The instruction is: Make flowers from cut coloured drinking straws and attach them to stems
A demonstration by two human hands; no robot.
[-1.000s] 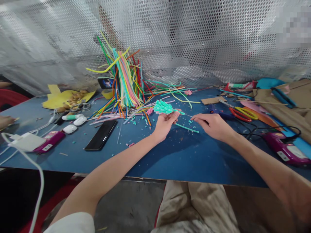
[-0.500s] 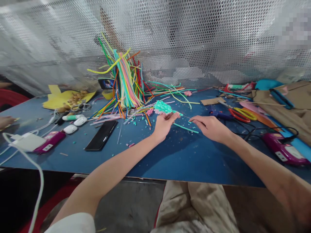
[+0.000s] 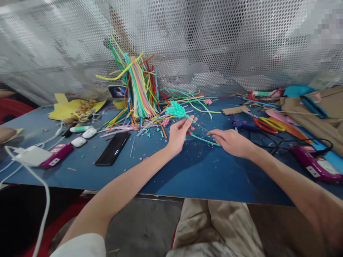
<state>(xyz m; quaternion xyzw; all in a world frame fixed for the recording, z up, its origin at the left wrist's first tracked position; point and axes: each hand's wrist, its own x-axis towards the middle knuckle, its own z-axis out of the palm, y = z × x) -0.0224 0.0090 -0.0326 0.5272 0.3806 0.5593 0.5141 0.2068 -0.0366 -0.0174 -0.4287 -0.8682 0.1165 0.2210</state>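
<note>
My left hand (image 3: 180, 132) pinches the base of a turquoise pipe-cleaner flower (image 3: 177, 110), whose fluffy head points away to the upper left. A thin wire stem (image 3: 201, 126) runs from the flower's base toward my right hand (image 3: 229, 142), whose fingers are closed on its end. Under and between the hands lies a loose turquoise pipe cleaner (image 3: 205, 140) on the blue table. Small cut pieces of pipe cleaner are scattered around it.
A tall bundle of coloured pipe cleaners (image 3: 140, 89) stands at the back. To the left are a black phone (image 3: 112, 149), a white earbud case (image 3: 89, 133) and a purple power strip (image 3: 56, 155). Scissors (image 3: 266, 125), a blue glue gun (image 3: 243, 125) and cardboard (image 3: 235, 110) lie right. Another person's hand (image 3: 7, 135) shows far left.
The flower has tilted, its head moving slightly up and left. More of the wire shows between my hands, now slanting down to my right fingers. Both hands keep their hold.
</note>
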